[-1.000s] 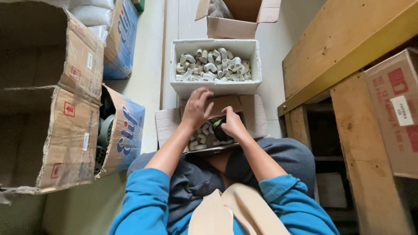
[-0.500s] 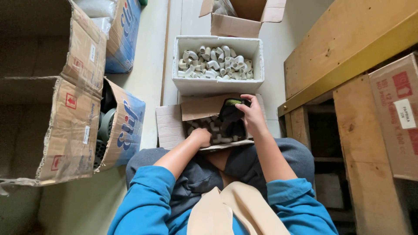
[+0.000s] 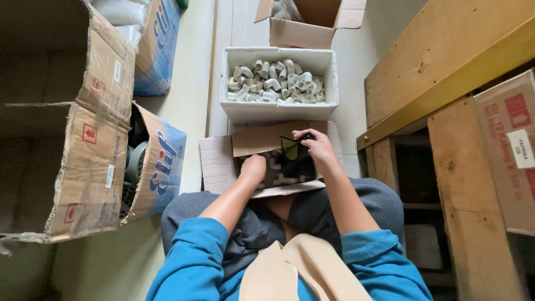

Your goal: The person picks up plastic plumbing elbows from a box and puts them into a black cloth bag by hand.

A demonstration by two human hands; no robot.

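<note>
Big cardboard boxes [image 3: 61, 139] at left, wooden bench [image 3: 446, 61] at right, pale floor [image 3: 189, 111] between. White bin [image 3: 278, 108] of pipe elbows ahead, just beyond small carton [image 3: 223, 164] at knees. Dark bag [image 3: 292, 159] lies inside carton over loose white elbows [image 3: 284, 179]. Right hand [image 3: 319, 153] nearer, fingers pinching bag's top edge. Left hand [image 3: 253, 169] just left of bag, fingers dipped in among fittings; cannot tell whether gripping anything.

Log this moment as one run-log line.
left hand: in small carton of fittings | right hand: gripping black bag | white bin: beyond
</note>
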